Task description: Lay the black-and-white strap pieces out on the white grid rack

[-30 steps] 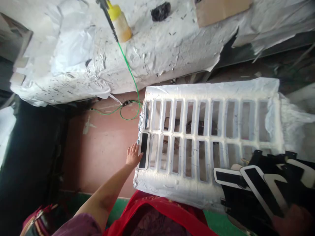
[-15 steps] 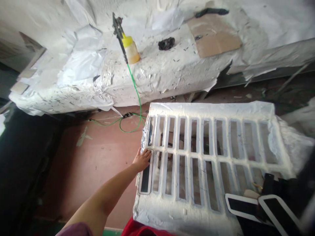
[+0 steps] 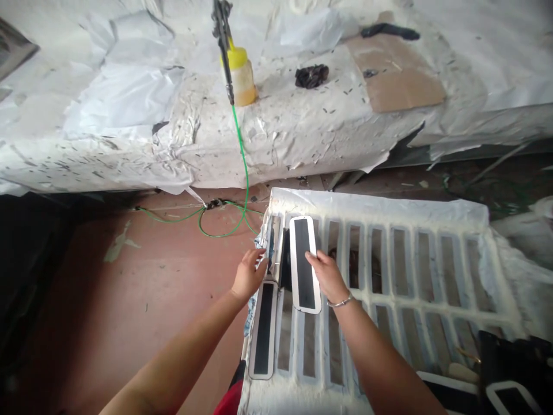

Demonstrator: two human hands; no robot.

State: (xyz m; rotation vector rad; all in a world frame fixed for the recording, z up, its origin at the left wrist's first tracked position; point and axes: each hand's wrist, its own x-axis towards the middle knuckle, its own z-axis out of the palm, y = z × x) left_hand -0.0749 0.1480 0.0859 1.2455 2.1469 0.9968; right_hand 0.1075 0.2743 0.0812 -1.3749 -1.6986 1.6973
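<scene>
My right hand (image 3: 330,278), with a bracelet at the wrist, grips a long rounded black panel with a white border (image 3: 305,265), thumb on its face. The panel is held tilted above the left part of a white slotted rack (image 3: 345,295). Another dark piece shows partly behind it, mostly hidden. My left hand (image 3: 250,272) is at the rack's left edge, fingers apart and holding nothing. Just below it, a similar white-bordered black panel (image 3: 263,331) lies across the slots at the rack's left end.
More bordered panels (image 3: 453,386) lie at the lower right beside a black object (image 3: 516,360). Beyond the rack stands a paper-covered bench (image 3: 276,138). It bears a spray gun (image 3: 223,46), a yellow-topped bottle (image 3: 242,78), cardboard (image 3: 400,80) and a dark wad (image 3: 311,76). A green hose (image 3: 242,153) hangs down.
My right hand has come into view holding a bordered panel over the rack's left side. My left hand has lifted off the panel lying there. The view has shifted.
</scene>
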